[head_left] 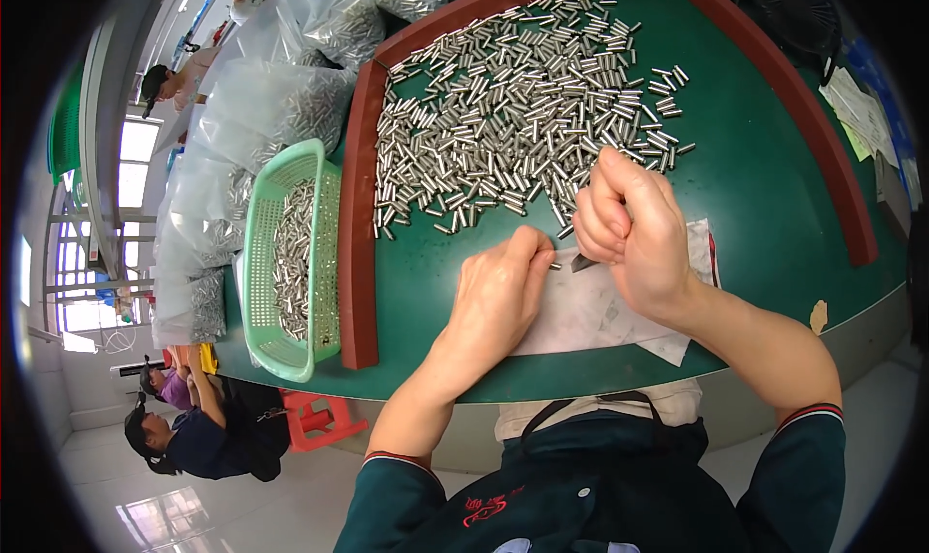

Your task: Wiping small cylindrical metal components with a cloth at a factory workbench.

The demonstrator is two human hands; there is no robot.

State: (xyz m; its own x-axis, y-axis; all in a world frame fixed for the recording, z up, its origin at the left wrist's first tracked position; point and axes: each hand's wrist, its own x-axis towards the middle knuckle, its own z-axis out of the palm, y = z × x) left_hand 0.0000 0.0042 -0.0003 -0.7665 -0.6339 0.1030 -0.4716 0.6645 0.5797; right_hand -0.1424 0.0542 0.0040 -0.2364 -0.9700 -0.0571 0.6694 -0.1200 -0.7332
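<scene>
Metal pin (554, 265) sits pinched at left hand (498, 292) fingertips.

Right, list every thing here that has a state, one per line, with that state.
left hand: fingers curled, pinching a small metal pin over the paper sheet
right hand: closed in a fist around a small dark tool
loose metal pins: spread flat across the green table
green basket: partly filled with pins
clear plastic bags: bulging with pins, whether tied cannot be told
</scene>
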